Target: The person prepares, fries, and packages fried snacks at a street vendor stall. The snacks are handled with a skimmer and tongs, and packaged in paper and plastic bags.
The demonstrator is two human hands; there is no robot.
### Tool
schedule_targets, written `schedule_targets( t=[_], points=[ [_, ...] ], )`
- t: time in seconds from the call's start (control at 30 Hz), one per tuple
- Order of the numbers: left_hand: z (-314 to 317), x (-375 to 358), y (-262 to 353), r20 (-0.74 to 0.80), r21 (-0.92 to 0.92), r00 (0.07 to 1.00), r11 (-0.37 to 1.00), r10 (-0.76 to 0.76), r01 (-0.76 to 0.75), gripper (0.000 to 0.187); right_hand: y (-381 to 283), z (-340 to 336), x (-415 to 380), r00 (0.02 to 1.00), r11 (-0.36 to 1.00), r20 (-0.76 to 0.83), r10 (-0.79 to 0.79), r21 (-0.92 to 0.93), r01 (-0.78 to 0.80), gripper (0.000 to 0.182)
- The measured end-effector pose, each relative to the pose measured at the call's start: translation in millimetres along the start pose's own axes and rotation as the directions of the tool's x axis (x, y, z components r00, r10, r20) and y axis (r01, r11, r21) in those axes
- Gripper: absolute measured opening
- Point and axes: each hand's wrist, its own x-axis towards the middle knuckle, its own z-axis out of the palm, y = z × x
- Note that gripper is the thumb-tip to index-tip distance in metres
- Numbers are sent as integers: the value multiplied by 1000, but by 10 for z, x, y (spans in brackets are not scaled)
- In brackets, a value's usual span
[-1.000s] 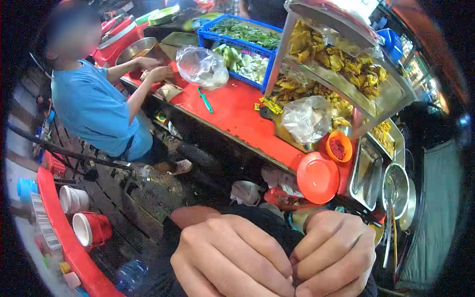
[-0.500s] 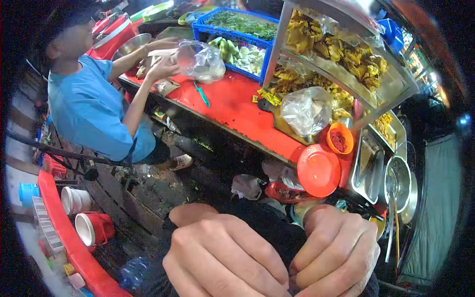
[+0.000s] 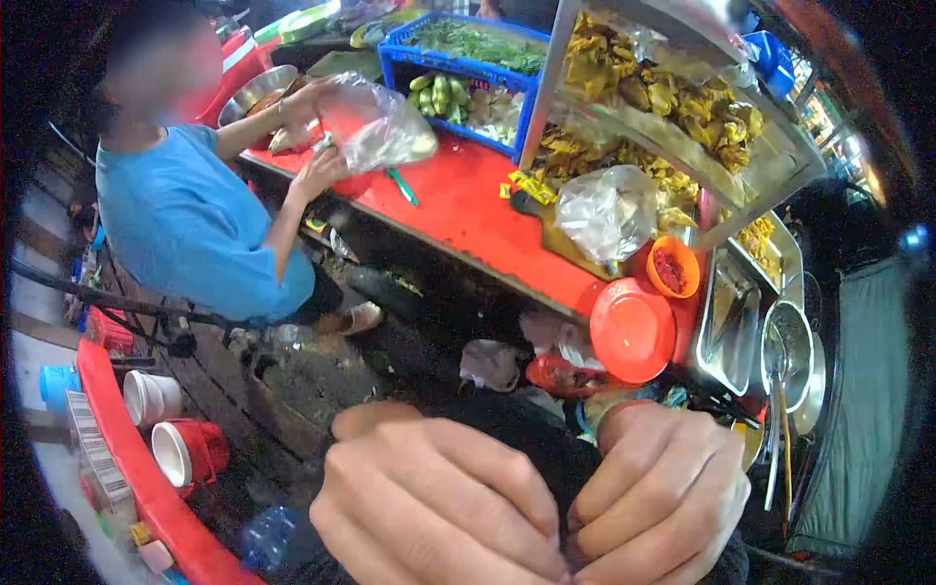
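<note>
My left hand (image 3: 439, 507) and my right hand (image 3: 663, 497) are low in the head view, fingers curled and pressed against each other over dark cloth on my lap. Whether anything small sits between the fingertips is hidden. Across a gap stands a red counter (image 3: 458, 210). An orange plate (image 3: 632, 330) and an orange bowl of red sauce (image 3: 671, 268) lie on its near end, closest to my right hand. A person in a blue shirt (image 3: 185, 224) sits at the far left and holds a clear plastic bag (image 3: 375, 122) over the counter.
A glass case of fried food (image 3: 673, 107) and a blue crate of greens (image 3: 458, 58) stand on the counter. A metal tray (image 3: 726, 327) and a strainer (image 3: 788, 356) are at the right. Red and white cups (image 3: 190, 453) and a plastic bottle (image 3: 263, 536) sit at lower left.
The person in blue lifted the clear plastic bag off the counter and now holds it up with both hands. My own hands stayed clasped and shifted slightly lower.
</note>
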Motion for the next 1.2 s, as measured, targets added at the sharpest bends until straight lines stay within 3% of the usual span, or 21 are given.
schedule_targets(
  t=[0.07, 0.13, 0.3, 0.37, 0.6, 0.63, 0.8, 0.87, 0.9, 0.93, 1.0, 1.03, 1.07, 1.13, 1.2],
  points=[
    [-42, 33, -23, 44, -7, 999, 1000, 18, -18, 8, 62, -11, -1, 999, 999, -22, -33, -17, 32, 5],
    [-56, 28, -25, 73, -10, 997, 1000, 24, -23, 8, 153, -51, 3, 980, 980, 55, -191, 70, 187, 4],
    [-61, 37, -25, 116, 21, 993, 1000, 17, -19, 8, 105, -91, 34, 979, 977, 70, -193, 102, 185, 5],
    [-52, 37, -24, 102, 46, 995, 999, -4, -1, 9, -29, -68, 53, 999, 997, 16, 32, 73, -33, 4],
    [-34, 101, -103, -8, -21, 1000, 1000, -11, 11, 14, -87, -175, 51, 978, 975, 193, -81, -189, 118, 11],
    [-30, 114, -124, -16, -34, 1000, 999, -10, 9, 14, -159, -182, 55, 978, 981, 209, 27, -193, 14, 13],
    [94, 139, -266, -46, -103, 998, 994, -30, 26, 18, -128, -161, 73, 980, 968, 195, -24, -241, 72, 17],
    [277, 60, -277, -385, -44, 923, 999, 6, -25, 20, -151, -106, 60, 989, 957, 147, 19, -289, 25, 20],
    [164, 62, -239, -273, -40, 961, 999, -41, 32, 16, -206, -188, 86, 969, 958, 214, 127, -281, -63, 18],
    [58, 88, -140, -209, -9, 919, 940, -335, 341, 13, -144, -194, 29, 970, 961, 207, 130, -267, -72, 18],
    [-81, -57, -327, -168, -10, 915, 929, -366, 370, 7, 73, -252, -32, 968, 855, 240, -72, -485, 184, 41],
    [-134, -97, -381, -176, -19, 934, 950, -311, 312, 9, 176, -189, 8, 976, 847, 101, -194, -484, 219, 10],
    [-241, -74, -288, -168, 96, 914, 917, -369, 388, 11, 304, -173, -103, 952, 754, 25, -304, -604, 257, 23],
    [-300, -162, -331, -356, 296, 882, 859, -307, 418, 12, 234, -139, -152, 991, 731, -133, 21, -674, -106, 56],
    [-319, -219, -393, -553, 465, 783, 673, -286, 575, 11, 288, -269, -73, 986, 480, -154, 72, -861, -169, 37]
  ],
)
